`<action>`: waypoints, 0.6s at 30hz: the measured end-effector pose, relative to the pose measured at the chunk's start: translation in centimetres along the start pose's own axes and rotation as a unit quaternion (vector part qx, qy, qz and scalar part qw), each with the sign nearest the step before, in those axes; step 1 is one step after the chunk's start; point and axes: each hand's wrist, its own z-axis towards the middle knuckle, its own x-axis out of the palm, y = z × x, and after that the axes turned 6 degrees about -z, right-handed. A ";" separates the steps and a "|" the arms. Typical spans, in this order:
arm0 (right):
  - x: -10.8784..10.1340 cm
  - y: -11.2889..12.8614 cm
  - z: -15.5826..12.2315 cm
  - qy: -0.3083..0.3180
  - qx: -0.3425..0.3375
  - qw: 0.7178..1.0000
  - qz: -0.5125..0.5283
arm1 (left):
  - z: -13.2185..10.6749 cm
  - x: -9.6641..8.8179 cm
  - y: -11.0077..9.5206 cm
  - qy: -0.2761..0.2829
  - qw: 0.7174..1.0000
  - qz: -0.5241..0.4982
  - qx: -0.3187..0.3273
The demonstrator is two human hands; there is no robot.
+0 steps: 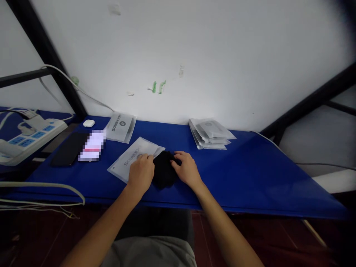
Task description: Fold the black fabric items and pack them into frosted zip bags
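Observation:
A bunched black cloth item (164, 171) lies on the blue table between my hands; its exact kind cannot be made out. My left hand (141, 172) is closed at the cloth's left edge, its fingers curled and the fingertips partly hidden. Under and beside that hand, a frosted plastic bag (125, 157) with dark lettering lies flat, partly covered. My right hand (187, 168) has its fingers bent over the cloth's right side, the thumb and fingertips pressing into it.
A stack of several frosted bags (213, 131) sits at the back right. Another bag (121, 128) lies at the back left, near a lit phone (93, 145), a dark phone (69, 150) and a white case (89, 123). A power strip (36, 137) and cables are far left.

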 end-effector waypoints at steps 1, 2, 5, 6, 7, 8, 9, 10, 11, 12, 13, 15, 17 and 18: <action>0.0 -0.1 0.0 -0.001 0.000 1.000 0.001 | -0.1 0.0 0.2 -0.001 1.000 -0.005 -0.005; 0.0 -0.2 -0.1 -0.002 0.001 1.000 0.003 | -0.2 0.0 0.4 -0.005 1.000 -0.009 -0.010; 0.0 -0.5 -0.2 -0.009 0.000 1.000 0.012 | -0.6 0.0 1.3 -0.042 0.999 -0.008 -0.031; 0.0 -0.6 -0.2 -0.012 -0.001 1.000 0.015 | -0.8 -0.1 1.6 -0.061 0.997 -0.005 -0.039; 0.0 -0.7 -0.3 -0.016 -0.001 1.000 0.018 | -1.0 -0.3 2.0 -0.079 0.996 0.000 -0.048; 0.0 -0.8 -0.3 -0.020 -0.002 1.000 0.019 | -1.3 -0.5 2.3 -0.095 0.994 0.005 -0.057; 0.0 -0.9 -0.3 -0.022 -0.001 1.000 0.020 | -1.5 -0.8 2.6 -0.108 0.992 0.009 -0.067; 0.0 -1.0 -0.3 -0.025 0.001 1.000 0.019 | -1.7 -1.2 2.8 -0.120 0.990 0.014 -0.078; 0.0 -1.0 -0.3 -0.026 0.003 1.000 0.018 | -1.9 -1.6 3.0 -0.129 0.987 0.019 -0.092; 0.0 -1.1 -0.3 -0.026 0.006 1.000 0.015 | -2.1 -2.1 3.2 -0.136 0.984 0.025 -0.108; 0.0 -1.1 -0.3 -0.026 0.008 1.000 0.014 | -2.3 -2.6 3.4 -0.142 0.981 0.031 -0.127; 0.0 -1.1 -0.3 -0.028 0.010 0.999 0.011 | -2.5 -3.4 3.7 -0.149 0.974 0.045 -0.163; 0.0 -1.2 -0.4 -0.029 0.012 0.999 0.011 | -2.6 -3.7 4.1 -0.141 0.971 0.059 -0.182; 0.0 -1.2 -0.4 -0.029 0.012 0.999 0.012 | -2.6 -3.6 4.4 -0.131 0.972 0.066 -0.184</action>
